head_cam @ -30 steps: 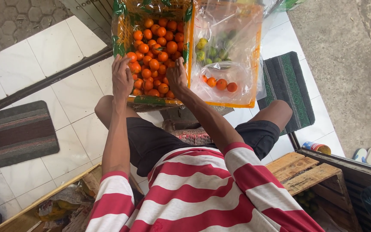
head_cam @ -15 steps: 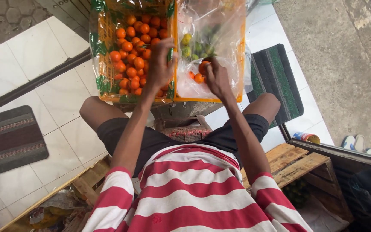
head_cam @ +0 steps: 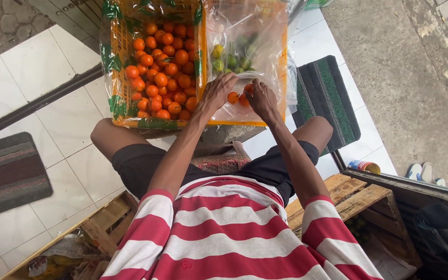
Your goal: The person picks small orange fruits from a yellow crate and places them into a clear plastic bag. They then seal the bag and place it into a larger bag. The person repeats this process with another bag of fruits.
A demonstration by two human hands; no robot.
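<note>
We look down past a red-and-white striped shirt [head_cam: 224, 233] and dark shorts [head_cam: 146, 161] to two yellow plastic crates set side by side in front of the knees. We take the right-hand crate [head_cam: 245, 123] as our landmark: it is lined with a clear plastic bag [head_cam: 263, 31] and holds a few orange fruits [head_cam: 233, 97] near its front edge and a cluster of green fruits [head_cam: 232, 59] further back. The left hand [head_cam: 218, 91] lies over this crate's left front part, fingers spread and apart, resting on the plastic liner just beside the orange fruits; we cannot tell whether it grips the plastic. The right hand [head_cam: 261, 98] sits just right of those same fruits, fingers curled down around one orange fruit [head_cam: 248, 88] at the fingertips, though whether it is truly clamped we cannot say. Touching the landmark crate on its left stands the second crate [head_cam: 111, 111], lined with green-printed plastic and heaped with many orange fruits [head_cam: 162, 78]. To the right of the landmark crate a dark green-striped mat [head_cam: 327, 98] lies on the white tiles; further right and nearer us sit a small tin can [head_cam: 364, 166] and a wooden pallet [head_cam: 359, 197]. Well to the left lies a brown striped mat [head_cam: 6, 173].
</note>
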